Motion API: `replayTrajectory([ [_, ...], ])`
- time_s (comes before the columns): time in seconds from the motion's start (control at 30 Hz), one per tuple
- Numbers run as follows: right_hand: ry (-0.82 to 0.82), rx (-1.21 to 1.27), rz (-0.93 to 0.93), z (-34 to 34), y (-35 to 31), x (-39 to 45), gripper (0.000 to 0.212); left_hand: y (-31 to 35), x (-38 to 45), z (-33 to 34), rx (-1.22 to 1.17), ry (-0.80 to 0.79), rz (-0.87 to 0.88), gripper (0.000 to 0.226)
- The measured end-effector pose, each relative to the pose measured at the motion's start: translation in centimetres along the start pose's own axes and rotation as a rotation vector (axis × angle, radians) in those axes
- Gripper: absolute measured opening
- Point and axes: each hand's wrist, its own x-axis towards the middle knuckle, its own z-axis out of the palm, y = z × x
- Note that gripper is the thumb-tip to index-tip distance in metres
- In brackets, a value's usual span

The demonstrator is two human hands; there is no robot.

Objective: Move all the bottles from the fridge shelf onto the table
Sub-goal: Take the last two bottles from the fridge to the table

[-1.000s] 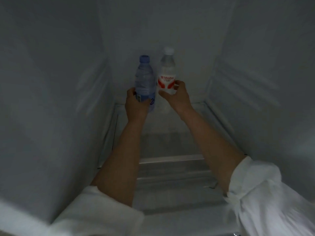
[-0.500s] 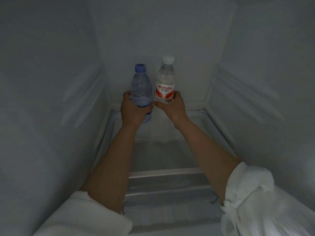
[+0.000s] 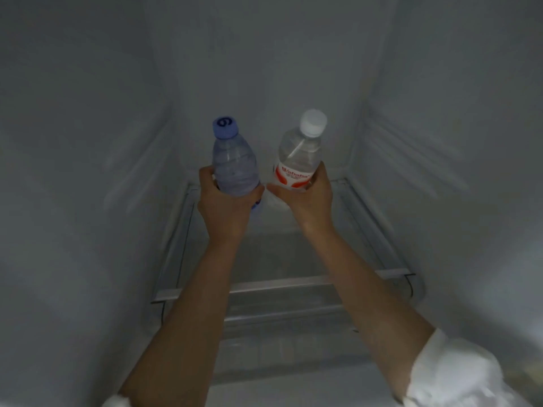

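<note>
Inside the dim fridge, my left hand (image 3: 224,205) grips a bluish bottle with a blue cap (image 3: 233,164) around its lower body. My right hand (image 3: 308,198) grips a clear bottle with a white cap and a red-and-white label (image 3: 299,155) near its base. Both bottles are held above the glass fridge shelf (image 3: 293,245), tilted with their caps toward me, a small gap between them. My hands hide the bottles' bottoms.
White fridge walls close in at the left (image 3: 73,186), right (image 3: 455,171) and back (image 3: 264,69). The shelf's metal front rail (image 3: 282,283) runs under my forearms, with a lower clear shelf or drawer (image 3: 282,342) below it.
Both hands have lifted their bottles off the back of the shelf and drawn them nearer to me, and the bottles have moved slightly apart and tilted.
</note>
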Motion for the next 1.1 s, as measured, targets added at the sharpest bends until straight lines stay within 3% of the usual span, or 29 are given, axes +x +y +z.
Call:
replayTrajectory([
  [0.13, 0.019, 0.043, 0.006, -1.6, -2.2, -2.8, 0.070, 1.7, -2.0, -1.1, -0.038, 0.019, 0.049, 0.055],
  [0.27, 0.057, 0.028, -0.011, -3.8, -4.9, -7.1, 0.070, 3.8, -4.8, -2.6, -0.092, -0.030, 0.084, 0.056],
  [0.37, 0.087, -0.004, -0.012, -5.7, -6.9, -11.1, 0.066, 5.3, -7.3, -4.1, -0.177, -0.085, 0.092, 0.071],
  [0.47, 0.078, -0.023, -0.024, -7.7, -8.1, -14.4, 0.061, 6.1, -9.7, -5.6, -0.184, -0.130, 0.092, 0.060],
  [0.57, 0.074, -0.047, -0.031, -9.5, -8.6, -17.6, 0.062, 6.9, -12.7, -7.2, -0.165, -0.134, 0.049, 0.052],
  [0.73, 0.035, -0.083, -0.018, -12.9, -8.4, -23.0, 0.065, 8.0, -18.5, -9.4, -0.106, -0.195, 0.002, 0.062],
  [1.1, -0.107, -0.198, 0.107, -23.9, -8.0, -36.8, 0.078, 10.1, -36.1, -13.7, 0.113, -0.147, -0.081, 0.068],
])
